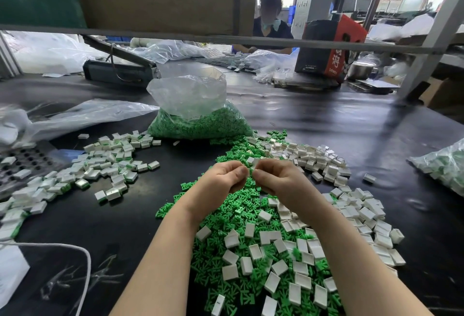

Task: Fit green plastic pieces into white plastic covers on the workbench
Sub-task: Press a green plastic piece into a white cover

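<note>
Nearest the camera, the two bare forearms reach forward over a loose heap of green pieces (227,211) and empty white covers (298,243) spread on the dark workbench (339,124). The left hand (222,177) and right hand (275,176) meet above the heap, knuckles up and fingers curled in, fingertips almost touching; between them a small white cover with a sliver of green (252,165) seems to be pinched from both sides (the fingers hide most of it, so which hand holds which part cannot be told). The main risk is judged to be a skewed fit: if the green insert goes in tilted or the wrong way round, pressing could jam it or bend its thin arms. A small slippery part could also spring out of the pinch and drop into the mixed heap, where it would pass for an unfinished one. Further left lies the pile of finished covers (105,165) showing green edges, well apart from the heap. Beyond the hands stands a clear bag of green pieces (198,117), open at the top.
</note>
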Tool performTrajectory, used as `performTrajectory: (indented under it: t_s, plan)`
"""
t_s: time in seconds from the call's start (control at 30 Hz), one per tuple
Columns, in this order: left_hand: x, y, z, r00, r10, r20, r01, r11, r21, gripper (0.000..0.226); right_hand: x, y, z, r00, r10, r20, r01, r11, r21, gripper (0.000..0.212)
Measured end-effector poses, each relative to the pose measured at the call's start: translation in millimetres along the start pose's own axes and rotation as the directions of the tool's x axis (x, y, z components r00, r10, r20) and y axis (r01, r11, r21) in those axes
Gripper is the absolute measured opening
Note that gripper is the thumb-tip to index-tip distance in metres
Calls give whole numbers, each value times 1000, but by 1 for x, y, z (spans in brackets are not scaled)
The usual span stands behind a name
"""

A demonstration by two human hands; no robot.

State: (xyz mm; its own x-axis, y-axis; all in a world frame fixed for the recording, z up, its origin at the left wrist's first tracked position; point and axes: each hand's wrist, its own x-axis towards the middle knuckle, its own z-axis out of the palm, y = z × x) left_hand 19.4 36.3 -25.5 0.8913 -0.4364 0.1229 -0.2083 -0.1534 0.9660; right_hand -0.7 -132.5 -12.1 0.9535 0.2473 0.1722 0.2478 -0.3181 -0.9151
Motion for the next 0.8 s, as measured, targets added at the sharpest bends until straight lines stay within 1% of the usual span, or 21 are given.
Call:
performTrajectory:
  t_s: [0.2, 0.33, 0.47, 0.53, 0.7, 0.8]
  plan:
    - [-1, 3, -2, 999, 5, 32, -5, 1000, -2, 28, -1, 2, -2, 998, 26, 63, -28, 999, 28, 22]
    - [-1, 2, -2, 998, -22, 54, 22, 1000, 5, 24, -1, 4, -1, 992, 62, 108, -66, 997, 39, 28]
    - [-1, 1, -2, 996, -49, 80, 47, 999, 28, 28, -2, 6, -3, 980, 90, 175, -106, 990, 88, 21]
    - [-2, 1, -2, 994, -59, 90, 54, 997, 58, 27, -3, 7, -4, 977, 85, 198, -102, 992, 79, 17]
    - [-3, 3, -3, 992, -54, 117, 47, 997, 63, 28, -4, 8, -7, 973, 70, 219, -88, 993, 74, 26]
    - [-3, 5, -4, 988, -49, 145, 34, 994, 103, 32, -4, 7, -8, 969, 55, 241, -65, 997, 35, 24]
